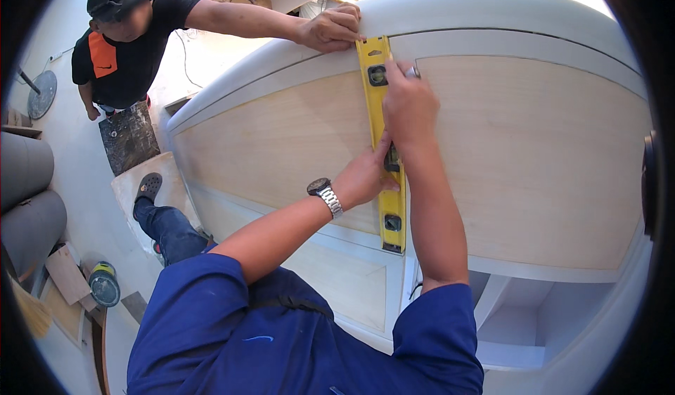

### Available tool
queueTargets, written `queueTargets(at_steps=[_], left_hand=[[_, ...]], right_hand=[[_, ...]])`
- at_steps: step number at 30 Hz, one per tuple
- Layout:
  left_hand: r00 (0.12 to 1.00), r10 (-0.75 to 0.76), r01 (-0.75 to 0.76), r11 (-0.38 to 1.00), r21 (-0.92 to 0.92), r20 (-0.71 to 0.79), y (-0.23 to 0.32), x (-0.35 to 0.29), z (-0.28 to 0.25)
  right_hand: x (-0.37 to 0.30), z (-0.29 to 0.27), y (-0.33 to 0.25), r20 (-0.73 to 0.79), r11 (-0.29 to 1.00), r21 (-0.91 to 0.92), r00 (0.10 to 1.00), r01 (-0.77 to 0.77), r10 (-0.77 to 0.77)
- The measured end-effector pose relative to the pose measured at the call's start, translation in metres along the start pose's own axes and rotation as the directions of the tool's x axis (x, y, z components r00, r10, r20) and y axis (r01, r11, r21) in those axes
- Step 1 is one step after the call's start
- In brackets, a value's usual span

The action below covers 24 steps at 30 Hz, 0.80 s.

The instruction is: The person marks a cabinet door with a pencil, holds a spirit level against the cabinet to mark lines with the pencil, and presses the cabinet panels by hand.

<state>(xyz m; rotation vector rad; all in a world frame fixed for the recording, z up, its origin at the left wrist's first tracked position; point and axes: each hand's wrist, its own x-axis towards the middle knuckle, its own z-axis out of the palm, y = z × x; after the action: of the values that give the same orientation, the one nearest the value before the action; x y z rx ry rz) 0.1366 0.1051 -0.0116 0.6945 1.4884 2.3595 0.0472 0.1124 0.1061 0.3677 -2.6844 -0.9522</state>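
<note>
A yellow spirit level [377,117] lies lengthwise across a cabinet panel [281,131] of pale wood with white framing. My left hand [363,175], with a metal-banded watch on its wrist, grips the level's lower half, its thumb stretched along the edge. Further up, my right hand [410,107] is closed against the level's right edge. A small silvery piece [413,72] shows at its fingers; blur and the fingers hide what it is. At the level's far end, a co-worker's hand [334,29] rests on the cabinet's rounded white edge.
The co-worker [116,50] stands at the far left, beside a dark, stained platform [130,136]. Big grey rolls [28,184], wood offcuts [68,274] and a paint bucket [104,286] lie along the left. Open white shelving [510,356] is at the lower right.
</note>
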Motion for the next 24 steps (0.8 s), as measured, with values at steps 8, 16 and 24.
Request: queueTargets(at_steps=[8, 16, 24], left_hand=[[0.984, 0.172, -0.171, 0.985, 0.029, -0.043, -0.012, 0.002, 0.000], [0.998, 0.056, -0.055, 0.997, 0.051, -0.014, -0.003, 0.000, 0.003], [0.996, 0.084, -0.083, 0.996, 0.024, -0.034, -0.009, 0.000, -0.001]], right_hand=[[-0.092, -0.017, 0.007, -0.028, 0.992, 0.106, 0.998, 0.067, -0.064], [-0.014, 0.001, -0.001, -0.062, 0.997, -0.042, 0.996, 0.061, -0.064], [-0.043, -0.008, 0.000, -0.008, 0.995, -0.005, 0.995, 0.101, -0.101]])
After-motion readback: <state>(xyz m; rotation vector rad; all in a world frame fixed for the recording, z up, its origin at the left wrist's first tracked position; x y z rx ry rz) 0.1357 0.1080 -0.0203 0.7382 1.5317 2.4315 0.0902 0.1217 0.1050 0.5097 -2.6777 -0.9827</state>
